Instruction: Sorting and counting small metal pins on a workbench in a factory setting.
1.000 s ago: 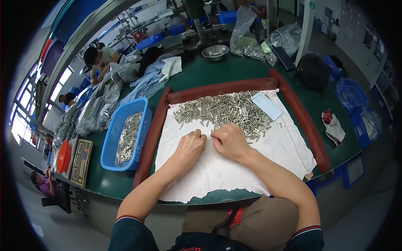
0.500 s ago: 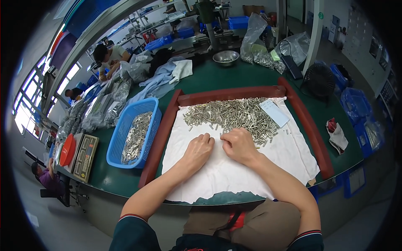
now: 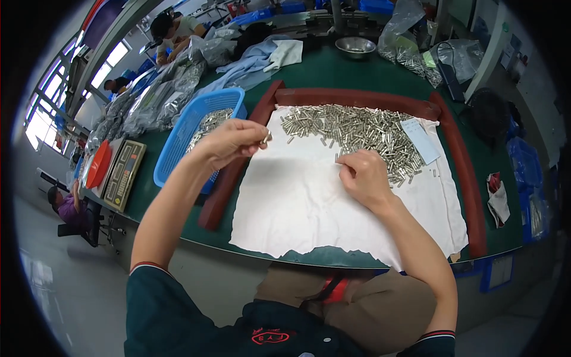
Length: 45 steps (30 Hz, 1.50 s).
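Observation:
Many small silvery metal pins (image 3: 363, 134) lie in a loose heap on a white cloth (image 3: 291, 202). Raised above the cloth's left side, my left hand (image 3: 229, 143) pinches at least one small metal pin (image 3: 266, 140) at its fingertips. Just behind that hand stands a blue plastic basket (image 3: 169, 152) with more such pins in it. My right hand (image 3: 366, 175) rests at the near edge of the heap, fingers closed, and a single upright-looking pin shows at its fingertips.
Dark red rails (image 3: 357, 98) border the cloth at the back and both sides. A pale blue paper card (image 3: 420, 141) lies on the heap's right. Further left are a scale (image 3: 125, 175) and a red dish (image 3: 99, 165). A metal bowl (image 3: 355, 47) stands behind; a person (image 3: 172, 33) sits beyond the bags.
My left hand has lifted off the cloth and moved left toward the basket with a metal pin. My right hand stays by the heap. The whole view has shifted somewhat.

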{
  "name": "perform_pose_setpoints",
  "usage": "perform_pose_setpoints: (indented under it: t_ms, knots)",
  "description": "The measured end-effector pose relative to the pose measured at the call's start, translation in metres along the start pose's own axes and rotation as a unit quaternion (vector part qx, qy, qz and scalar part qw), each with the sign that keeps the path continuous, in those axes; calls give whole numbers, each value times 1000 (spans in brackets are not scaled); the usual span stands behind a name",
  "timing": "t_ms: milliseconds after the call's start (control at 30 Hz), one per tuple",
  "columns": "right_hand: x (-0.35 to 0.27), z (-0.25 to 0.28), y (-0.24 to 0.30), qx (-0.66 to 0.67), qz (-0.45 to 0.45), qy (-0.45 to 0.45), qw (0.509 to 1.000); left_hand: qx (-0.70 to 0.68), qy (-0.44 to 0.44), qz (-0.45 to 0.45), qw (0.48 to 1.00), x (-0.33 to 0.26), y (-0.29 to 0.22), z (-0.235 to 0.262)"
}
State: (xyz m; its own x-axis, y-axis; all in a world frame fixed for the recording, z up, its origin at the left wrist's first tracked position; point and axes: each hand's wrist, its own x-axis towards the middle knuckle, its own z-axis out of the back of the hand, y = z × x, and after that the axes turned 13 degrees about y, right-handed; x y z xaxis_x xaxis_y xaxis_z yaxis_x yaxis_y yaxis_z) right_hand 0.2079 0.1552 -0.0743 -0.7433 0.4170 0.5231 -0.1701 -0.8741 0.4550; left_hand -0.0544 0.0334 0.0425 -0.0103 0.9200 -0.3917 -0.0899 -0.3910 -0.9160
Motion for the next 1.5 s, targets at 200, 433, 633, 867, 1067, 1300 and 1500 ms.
perform_pose_setpoints:
  t_ms: [200, 433, 633, 867, 1067, 1300, 1500]
  knots:
    - [1, -2, 0, -2, 0, 22, 1000, 303, -148, 44, 940, -37, -6, 95]
    - [-2, -3, 2, 10, -9, 27, 1000, 599, -291, 9, 746, -38, 18, 114]
    - [1, 2, -14, -36, -25, -38, 998, 528, -195, -201, 802, 7, 8, -33]
    - [2, 16, -20, -119, -88, 12, 989, 455, -74, -269, 846, 78, 47, -98]
    - [4, 15, -23, -159, -97, 23, 982, 441, -94, -297, 842, 106, 61, -108]
    - [6, 3, -11, -144, -59, 68, 985, 470, -71, -326, 817, 94, 68, -108]
    - [0, -3, 4, -59, 21, 98, 993, 461, -70, -284, 838, 55, 81, -104]
